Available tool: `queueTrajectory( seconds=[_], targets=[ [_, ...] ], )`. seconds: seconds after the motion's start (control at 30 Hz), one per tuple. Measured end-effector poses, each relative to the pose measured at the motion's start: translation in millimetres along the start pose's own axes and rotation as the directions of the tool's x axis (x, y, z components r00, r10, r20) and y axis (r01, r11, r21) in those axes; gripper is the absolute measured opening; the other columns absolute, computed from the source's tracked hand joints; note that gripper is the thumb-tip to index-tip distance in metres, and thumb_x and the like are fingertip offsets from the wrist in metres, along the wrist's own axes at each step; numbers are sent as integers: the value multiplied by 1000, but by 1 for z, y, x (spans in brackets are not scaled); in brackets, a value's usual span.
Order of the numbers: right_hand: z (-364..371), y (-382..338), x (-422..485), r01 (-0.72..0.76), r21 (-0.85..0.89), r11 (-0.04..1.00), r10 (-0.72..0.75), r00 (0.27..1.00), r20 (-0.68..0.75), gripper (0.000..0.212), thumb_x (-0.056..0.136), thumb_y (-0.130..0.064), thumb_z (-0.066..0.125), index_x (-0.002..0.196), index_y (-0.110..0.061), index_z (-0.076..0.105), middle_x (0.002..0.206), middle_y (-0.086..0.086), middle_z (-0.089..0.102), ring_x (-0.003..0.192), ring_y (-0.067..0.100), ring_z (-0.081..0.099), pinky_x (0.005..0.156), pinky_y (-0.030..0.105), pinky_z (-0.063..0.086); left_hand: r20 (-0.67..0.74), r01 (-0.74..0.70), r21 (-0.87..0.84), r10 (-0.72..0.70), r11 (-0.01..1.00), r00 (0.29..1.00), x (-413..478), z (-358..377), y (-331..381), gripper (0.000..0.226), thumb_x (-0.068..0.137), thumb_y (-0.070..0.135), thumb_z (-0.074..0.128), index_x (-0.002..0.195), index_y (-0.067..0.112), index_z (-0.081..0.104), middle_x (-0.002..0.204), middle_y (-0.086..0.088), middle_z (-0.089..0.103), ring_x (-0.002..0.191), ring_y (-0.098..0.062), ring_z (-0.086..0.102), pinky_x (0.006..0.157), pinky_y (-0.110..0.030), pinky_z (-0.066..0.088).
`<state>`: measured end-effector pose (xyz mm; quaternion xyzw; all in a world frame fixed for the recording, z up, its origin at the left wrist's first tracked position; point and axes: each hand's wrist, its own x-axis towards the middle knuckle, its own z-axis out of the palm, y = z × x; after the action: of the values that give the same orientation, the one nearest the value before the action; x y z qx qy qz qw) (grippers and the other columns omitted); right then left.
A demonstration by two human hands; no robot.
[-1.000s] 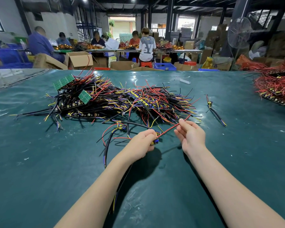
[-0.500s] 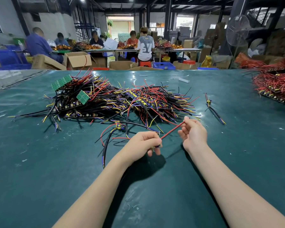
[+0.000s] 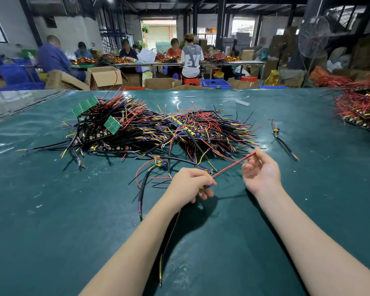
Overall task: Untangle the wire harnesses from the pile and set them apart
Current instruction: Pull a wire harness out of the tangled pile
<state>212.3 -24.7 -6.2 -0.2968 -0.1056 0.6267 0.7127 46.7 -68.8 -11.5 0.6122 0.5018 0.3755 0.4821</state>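
Since the earlier frame the right hand (image 3: 263,174) had turned its palm up and loosened, and the thin red insulated wire (image 3: 231,166) had lifted at its far end. The left hand (image 3: 190,184) stayed low over the dark green worktop (image 3: 51,210). Its fingers (image 3: 205,194) were curled tight around the blue-and-yellow end of a wire harness, from which the red wire ran up and to the right. The right fingers (image 3: 247,167) were loosely curled, with the wire's tip lying across them. Whether they pinched it could not be told.

Just beyond both sets of fingers lay the big tangled pile of black, red, yellow and blue wire harnesses (image 3: 158,131). Two green circuit boards (image 3: 84,105) stuck out of its far left part. A thick black cable (image 3: 142,189) trailed left of the left fingers. Beyond the right fingers and further right, apart from the pile, lay one small black harness with coloured ends (image 3: 284,143). Far right of them sat a heap of red wires (image 3: 359,107).
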Motion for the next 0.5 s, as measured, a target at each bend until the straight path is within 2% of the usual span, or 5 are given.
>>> queueTrajectory(
  seconds=[0.1, 0.23, 0.3, 0.4, 0.5],
  targets=[
    [-2, 1, -1, -82, -3, 997, 82, 997, 11, 30, 94, -16, 50, 65, -9, 51, 37, -5, 52, 28, 2, 45, 31, 10, 36, 100, -32, -37, 36, 999, 994, -4, -4, 0, 27, 90, 6, 49, 74, 21, 66, 49, 6, 63, 41, -1, 52, 36, -11, 27],
    [4, 8, -7, -28, -203, 979, 44, 996, 73, 32, 95, -28, 46, 76, -6, 57, 45, -2, 61, 39, 3, 57, 42, 14, 48, -50, 12, -218, -24, 976, 998, -1, -8, -2, 28, 90, 4, 46, 75, 15, 66, 47, 3, 61, 38, -3, 49, 37, -12, 33],
    [8, 15, -17, -5, -426, 905, 78, 985, 154, 30, 95, -27, 48, 78, -5, 60, 44, -3, 58, 38, 3, 54, 41, 14, 47, -143, 12, -267, -52, 964, 988, 2, -6, -4, 27, 89, 5, 48, 70, 14, 66, 48, 3, 61, 39, -3, 50, 38, -12, 36],
    [14, 35, -37, 71, -738, 672, 229, 927, 298, 12, 89, -13, 55, 80, -11, 63, 46, -7, 56, 39, 1, 49, 37, 13, 38, -191, -11, -301, -49, 954, 980, 5, -5, -5, 26, 86, 4, 51, 63, 11, 62, 49, 3, 60, 41, -6, 50, 40, -13, 40],
    [16, 46, -42, 110, -770, 628, 200, 934, 296, 16, 86, -9, 59, 72, -17, 62, 47, -6, 53, 36, 2, 39, 34, 12, 26, -165, -20, -290, -29, 957, 986, 6, -7, -7, 27, 88, 5, 51, 64, 10, 61, 50, 3, 60, 42, -6, 50, 43, -16, 43]
  ],
)
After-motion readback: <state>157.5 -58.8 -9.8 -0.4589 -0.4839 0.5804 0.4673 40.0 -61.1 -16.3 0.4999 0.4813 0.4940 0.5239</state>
